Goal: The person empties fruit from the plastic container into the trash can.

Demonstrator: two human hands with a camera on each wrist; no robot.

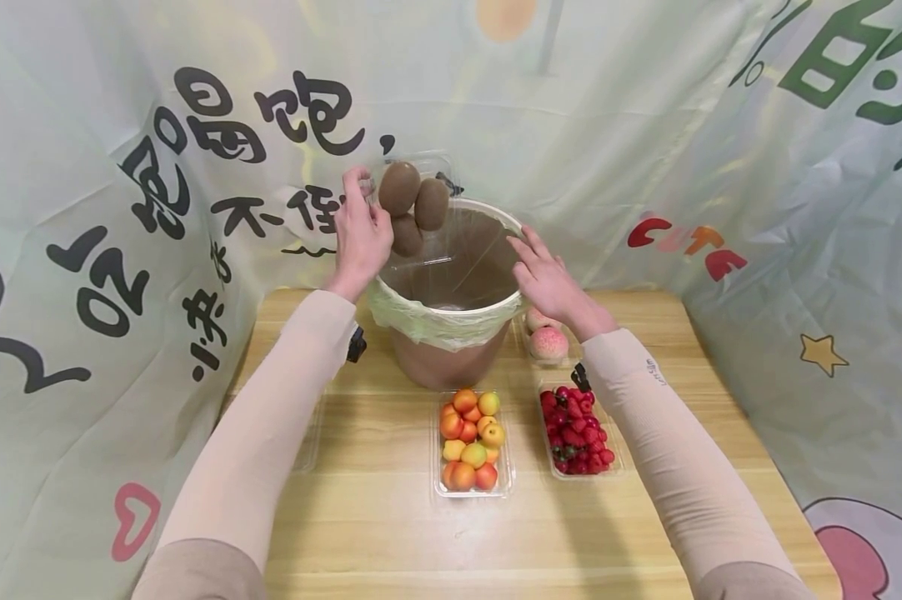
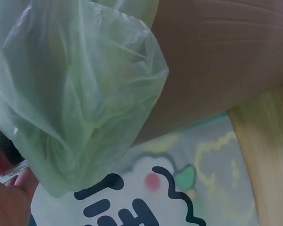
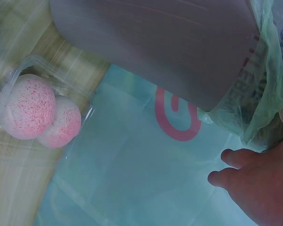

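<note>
My left hand (image 1: 363, 237) grips a clear plastic box (image 1: 439, 244) by its left side. Several brown kiwis (image 1: 400, 189) are in the box, which is tilted over the mouth of a brown trash bin (image 1: 451, 357). A pale green bag (image 1: 421, 327) lines the bin and folds over its white rim. At the right side of that rim is my right hand (image 1: 552, 279), its fingers fairly straight. Two of its fingertips (image 3: 228, 156) show outside the bin in the right wrist view. Only a bit of my left hand (image 2: 9, 197) shows at the left wrist view's edge.
Before the bin sits a clear box of small orange and yellow fruits (image 1: 472, 442). Right of it is a box of red berries (image 1: 577, 429). Two pink peaches (image 3: 28, 107) lie in a box beside the bin. Printed cloth (image 1: 593, 150) surrounds the wooden table (image 1: 391, 533).
</note>
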